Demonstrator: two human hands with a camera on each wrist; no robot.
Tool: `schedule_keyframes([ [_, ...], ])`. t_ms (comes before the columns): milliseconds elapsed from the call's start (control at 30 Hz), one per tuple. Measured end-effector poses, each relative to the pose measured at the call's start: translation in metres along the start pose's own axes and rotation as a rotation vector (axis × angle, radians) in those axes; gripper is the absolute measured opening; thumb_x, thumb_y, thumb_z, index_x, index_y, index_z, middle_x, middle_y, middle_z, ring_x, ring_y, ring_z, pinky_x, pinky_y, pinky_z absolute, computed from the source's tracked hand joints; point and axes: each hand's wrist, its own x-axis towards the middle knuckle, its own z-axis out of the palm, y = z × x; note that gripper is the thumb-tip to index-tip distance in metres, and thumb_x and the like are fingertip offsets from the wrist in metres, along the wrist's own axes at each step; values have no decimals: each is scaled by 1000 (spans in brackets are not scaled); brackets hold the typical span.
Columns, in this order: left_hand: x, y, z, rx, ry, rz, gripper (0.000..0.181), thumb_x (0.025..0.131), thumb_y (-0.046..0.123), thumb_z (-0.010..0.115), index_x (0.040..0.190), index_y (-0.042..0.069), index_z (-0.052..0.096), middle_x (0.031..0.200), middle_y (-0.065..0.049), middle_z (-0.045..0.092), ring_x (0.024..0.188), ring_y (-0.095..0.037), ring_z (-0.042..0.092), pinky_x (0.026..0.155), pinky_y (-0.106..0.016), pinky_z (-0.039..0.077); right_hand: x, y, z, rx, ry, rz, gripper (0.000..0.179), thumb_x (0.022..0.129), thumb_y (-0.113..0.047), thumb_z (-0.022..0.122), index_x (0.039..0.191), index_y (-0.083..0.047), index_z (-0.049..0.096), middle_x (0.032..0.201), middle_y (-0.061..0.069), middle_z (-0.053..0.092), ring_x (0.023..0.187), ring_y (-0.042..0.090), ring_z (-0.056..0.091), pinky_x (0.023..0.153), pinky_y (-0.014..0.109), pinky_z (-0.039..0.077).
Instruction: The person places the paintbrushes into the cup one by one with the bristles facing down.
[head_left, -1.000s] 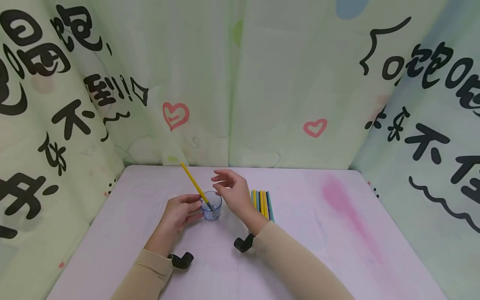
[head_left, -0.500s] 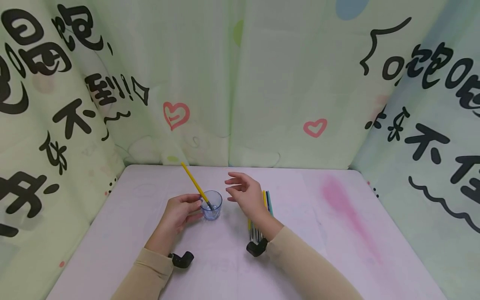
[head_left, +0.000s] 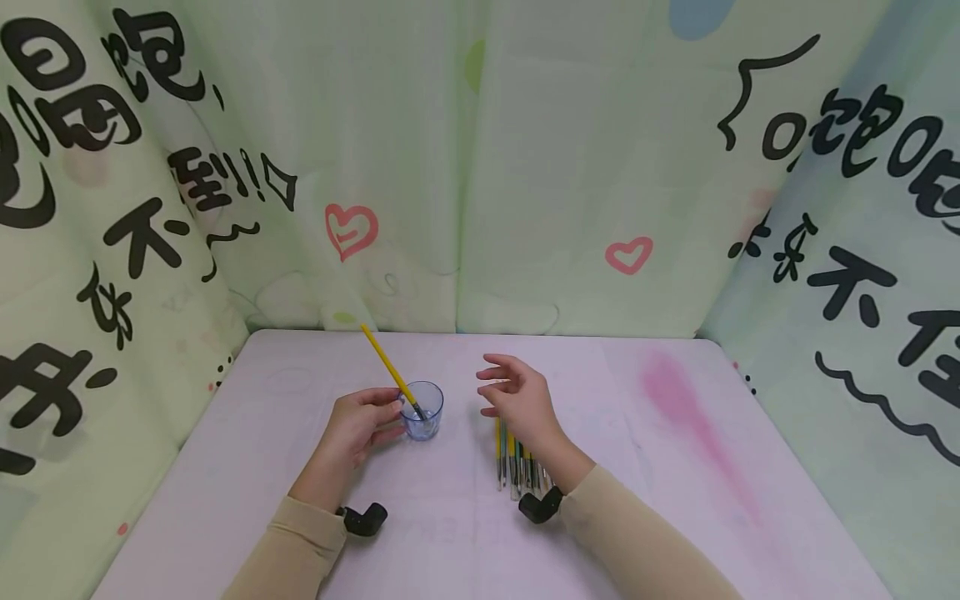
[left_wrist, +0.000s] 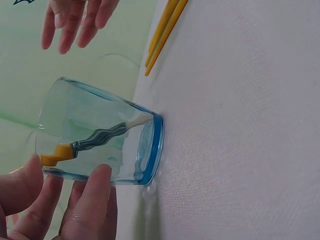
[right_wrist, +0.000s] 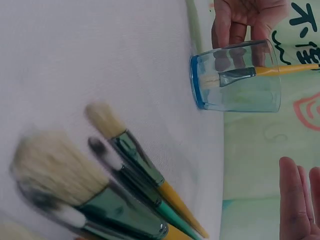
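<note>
In the head view my left hand (head_left: 366, 425) holds a clear bluish glass cup (head_left: 423, 427) by its left side, thumb near the rim and fingers along the wall. The cup stands upright on the table. A yellow-handled paintbrush (head_left: 387, 364) leans in it, bristles down and handle up past the rim. My right hand (head_left: 521, 402) is raised to the right of the cup, fingers loosely bent, holding nothing. Beneath it lies a row of paintbrushes (head_left: 513, 467), their handles partly hidden by hand and forearm. The right wrist view shows a wide pale-bristled brush (right_wrist: 62, 167) up close.
The table (head_left: 300, 367) has a pale pinkish cover with a darker pink streak (head_left: 690, 408) on the right. Light green curtains (head_left: 540, 167) with black lettering and red hearts enclose the back and both sides. Black camera mounts (head_left: 365, 521) sit on the wrists.
My right hand has moved rightward, away from the cup and over the row of paintbrushes, uncovering their bristle ends. My left hand, the cup and the brush in it have stayed put.
</note>
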Motion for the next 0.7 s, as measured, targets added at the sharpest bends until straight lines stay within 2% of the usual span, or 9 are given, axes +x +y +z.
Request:
schedule_keyframes([
  [200,-1,0,-1,2,-7,12,36,100,1,73,136,-2,70,127,-19,68,112,-30,74,97,-45,66,-4,4,-9,-14,10,46,48,100,-5,73,145,-22,65,133,22,71,117,47,72,76,40,71],
  [533,0,-2,-2,-8,-14,19,35,101,0,72,136,-2,70,130,-22,67,109,-28,73,98,-46,65,-9,9,-24,-23,48,111,48,98,-2,75,142,-20,67,134,21,70,109,34,73,83,53,70],
  [700,1,-1,0,-3,-9,7,35,101,2,72,136,1,71,132,-21,67,112,-28,73,99,-46,65,-10,12,-33,-34,61,142,50,98,-3,76,143,-20,66,135,19,70,109,31,73,81,48,70],
])
